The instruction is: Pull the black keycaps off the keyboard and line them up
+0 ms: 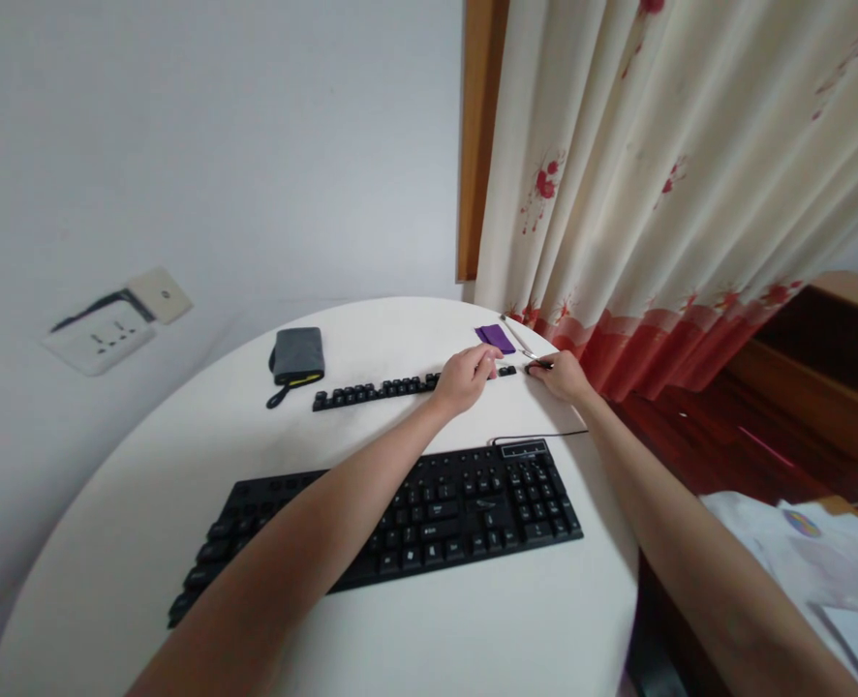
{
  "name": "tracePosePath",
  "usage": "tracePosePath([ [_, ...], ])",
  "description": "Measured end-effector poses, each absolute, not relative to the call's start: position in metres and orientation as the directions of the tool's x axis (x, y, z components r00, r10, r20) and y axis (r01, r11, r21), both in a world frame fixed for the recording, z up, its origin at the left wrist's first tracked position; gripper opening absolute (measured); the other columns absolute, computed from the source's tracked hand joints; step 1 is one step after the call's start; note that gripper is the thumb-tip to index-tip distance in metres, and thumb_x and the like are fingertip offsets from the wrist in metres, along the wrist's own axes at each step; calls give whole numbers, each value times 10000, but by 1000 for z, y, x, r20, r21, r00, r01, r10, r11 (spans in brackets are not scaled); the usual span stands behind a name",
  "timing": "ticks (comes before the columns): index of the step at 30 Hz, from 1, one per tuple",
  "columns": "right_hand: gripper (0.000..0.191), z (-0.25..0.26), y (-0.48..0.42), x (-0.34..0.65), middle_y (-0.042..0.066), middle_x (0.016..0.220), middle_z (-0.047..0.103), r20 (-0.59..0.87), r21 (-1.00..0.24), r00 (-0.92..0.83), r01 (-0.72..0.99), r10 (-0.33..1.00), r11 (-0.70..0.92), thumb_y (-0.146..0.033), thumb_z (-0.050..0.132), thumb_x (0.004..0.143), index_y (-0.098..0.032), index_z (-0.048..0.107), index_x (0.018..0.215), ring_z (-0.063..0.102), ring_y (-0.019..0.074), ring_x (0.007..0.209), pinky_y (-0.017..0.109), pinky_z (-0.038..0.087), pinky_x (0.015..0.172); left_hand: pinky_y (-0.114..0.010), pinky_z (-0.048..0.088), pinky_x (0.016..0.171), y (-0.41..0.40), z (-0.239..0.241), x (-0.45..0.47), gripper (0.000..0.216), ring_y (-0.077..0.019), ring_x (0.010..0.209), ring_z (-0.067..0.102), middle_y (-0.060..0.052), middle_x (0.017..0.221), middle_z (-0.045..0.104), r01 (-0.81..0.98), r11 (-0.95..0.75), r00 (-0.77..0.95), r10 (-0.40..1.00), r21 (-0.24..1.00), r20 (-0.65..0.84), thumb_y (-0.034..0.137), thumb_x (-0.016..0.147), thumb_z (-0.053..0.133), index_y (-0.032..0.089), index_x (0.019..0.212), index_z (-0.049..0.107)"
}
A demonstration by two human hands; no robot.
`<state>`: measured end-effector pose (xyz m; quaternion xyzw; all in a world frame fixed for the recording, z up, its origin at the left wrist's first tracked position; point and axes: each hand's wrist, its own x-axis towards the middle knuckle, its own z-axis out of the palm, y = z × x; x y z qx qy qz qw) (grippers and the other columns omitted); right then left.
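We see both of the person's arms stretched across a round white table (182, 542) toward its far right edge. The left hand (465, 378) rests at the right end of a row of loose black keycaps (375, 391) that runs left to right across the far part of the table. Its fingers are curled together and down onto the last caps there, with one or two caps (506, 370) showing just past the fingertips; we cannot tell whether a cap is pinched between them.

The right hand (561, 376) lies just to the right, close to the left hand but not touching it. Its fingers are closed on a small dark tool (539, 365) whose tip points left toward the keycaps; the tool is too small for us to name.

Just beyond the hands lie a purple cloth (496, 337) and a thin silver rod-like thing (516, 334) beside it, both near the curtain (654, 194). At the far left of the keycap row sits a grey pouch (298, 356) with a black strap. Nearer to us, a black keyboard (473, 513) spans the table under the left forearm, and its cable (545, 436) runs off to the right beneath the right forearm. A wall socket (102, 339) sits on the wall at the left.
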<state>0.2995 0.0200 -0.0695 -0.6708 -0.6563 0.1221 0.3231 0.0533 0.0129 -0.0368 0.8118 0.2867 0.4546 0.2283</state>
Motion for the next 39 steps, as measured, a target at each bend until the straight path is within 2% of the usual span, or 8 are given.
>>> tracePosePath([
  [8,224,-73,24,302,85,880,799,247,-556,72,827,966,81,-298,706,837,-172,819,984,699,207,739,264,488,701,-228,448,667,13,-37,53,389,-122,625,591,-5,701,669,278,-721,437,683,635,585,391,1048,332,168,1052,650],
  [19,266,-72,20,294,107,1060,783,275,-486,86,872,957,61,-313,675,862,-200,800,1067,709,257,956,301,487,819,-228,447,663,14,-38,54,384,-122,616,597,-5,694,678,301,-721,439,685,624,581,383,1045,336,172,1043,656],
  [39,284,-77,25,297,80,1031,786,287,-481,10,866,958,135,-337,685,856,-190,802,1070,690,221,880,283,480,786,-232,432,647,17,-40,54,376,-120,594,592,4,655,656,283,-739,456,665,612,591,362,1046,341,164,1019,660],
])
